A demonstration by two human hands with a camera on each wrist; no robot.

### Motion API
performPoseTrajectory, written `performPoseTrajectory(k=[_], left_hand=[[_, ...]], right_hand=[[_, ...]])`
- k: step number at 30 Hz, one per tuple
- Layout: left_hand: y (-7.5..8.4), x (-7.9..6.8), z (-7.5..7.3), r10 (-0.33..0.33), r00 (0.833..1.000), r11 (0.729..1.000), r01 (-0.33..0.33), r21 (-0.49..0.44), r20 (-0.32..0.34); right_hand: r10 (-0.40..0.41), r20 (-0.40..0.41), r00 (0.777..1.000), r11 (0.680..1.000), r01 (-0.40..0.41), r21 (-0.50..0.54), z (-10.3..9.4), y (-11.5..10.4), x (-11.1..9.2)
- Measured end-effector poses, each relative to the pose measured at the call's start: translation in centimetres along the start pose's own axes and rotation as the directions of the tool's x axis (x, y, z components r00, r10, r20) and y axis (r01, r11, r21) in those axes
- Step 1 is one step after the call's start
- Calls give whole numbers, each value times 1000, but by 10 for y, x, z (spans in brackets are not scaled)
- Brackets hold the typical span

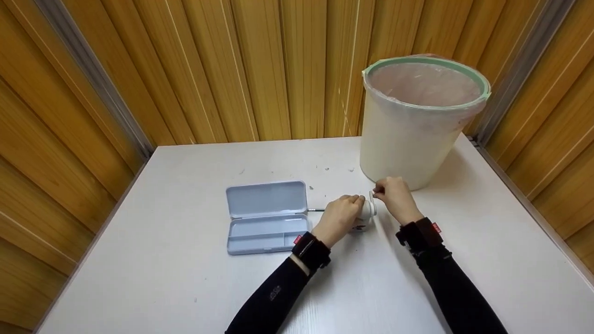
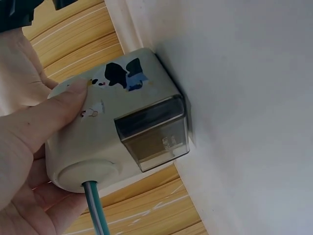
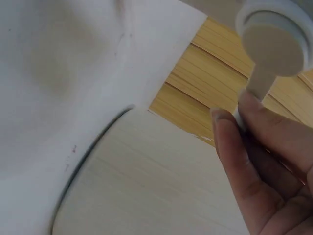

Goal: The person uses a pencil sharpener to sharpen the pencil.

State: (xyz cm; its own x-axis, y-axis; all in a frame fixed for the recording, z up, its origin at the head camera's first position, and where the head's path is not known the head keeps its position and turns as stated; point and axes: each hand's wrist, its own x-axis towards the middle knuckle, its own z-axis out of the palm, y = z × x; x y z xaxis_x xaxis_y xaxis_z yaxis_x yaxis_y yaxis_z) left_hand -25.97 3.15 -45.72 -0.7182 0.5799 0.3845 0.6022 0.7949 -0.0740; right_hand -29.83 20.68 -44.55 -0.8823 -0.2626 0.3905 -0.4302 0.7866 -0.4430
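Observation:
A cream pencil sharpener [image 1: 366,214] with a cartoon sticker and a clear shavings drawer [image 2: 154,132] stands on the white table [image 1: 185,278]. My left hand [image 1: 352,206] grips its body, thumb [image 2: 58,115] laid along the top. A green pencil [image 2: 95,210] is pushed into the sharpener's round front, and its far end [image 1: 316,210] sticks out to the left of the hand. My right hand [image 1: 380,192] pinches the white crank handle [image 3: 271,49] at the sharpener's back, fingers [image 3: 254,161] curled round the stem.
An open grey-blue pencil case [image 1: 267,215] lies just left of the hands. A cream waste bin [image 1: 417,120] with a green rim and a plastic liner stands at the back right, close behind my right hand. Wood-panelled walls enclose the table on three sides.

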Motion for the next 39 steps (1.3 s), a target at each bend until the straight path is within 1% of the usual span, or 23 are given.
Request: performPoseTrajectory(k=[4,6,8,11,13,18,19,22,26,29,33,37,39], left_hand=[[1,-1,1,0,1000,1000,0,-14,-8],[0,-1,1,0,1000,1000,0,-24,-6],[-2,-1,1,-1,1000,1000,1,-28,-1],[-4,-1,1,-11,1000,1000,11,-30,3],[-5,-1,1,-19,1000,999,19,-33,5],[-4,-2,2,-29,999,998,30,-56,17],[-3,-2,2,-32,999,998,33,-59,20],[-2,-2,2,-46,999,996,48,-70,23],[-1,-3,0,-58,998,996,60,-67,22],[-1,-4,0,-63,998,996,65,-59,30],[-2,-3,-1,-65,997,996,67,-66,34],[-2,-2,-1,-72,997,995,74,-70,32],[-1,-1,-1,-77,996,994,79,-70,34]], right_hand=[[4,125,992,999,0,-35,9,9,0],[23,192,981,999,-15,-41,12,11,1],[46,245,968,998,-36,-42,13,10,3],[58,311,949,998,-49,-37,14,10,3],[53,332,942,998,-43,-36,14,10,1],[19,347,938,999,-6,-38,12,9,-8],[15,357,934,999,-3,-32,11,9,-10],[23,421,907,1000,-27,2,5,8,-13],[39,516,856,995,-83,63,-4,5,-14],[27,556,831,994,-83,75,-9,3,-14],[11,585,811,995,-68,75,-14,0,-14],[-18,603,798,991,-64,115,-18,0,-16],[-36,616,787,987,-67,143,-22,0,-17]])
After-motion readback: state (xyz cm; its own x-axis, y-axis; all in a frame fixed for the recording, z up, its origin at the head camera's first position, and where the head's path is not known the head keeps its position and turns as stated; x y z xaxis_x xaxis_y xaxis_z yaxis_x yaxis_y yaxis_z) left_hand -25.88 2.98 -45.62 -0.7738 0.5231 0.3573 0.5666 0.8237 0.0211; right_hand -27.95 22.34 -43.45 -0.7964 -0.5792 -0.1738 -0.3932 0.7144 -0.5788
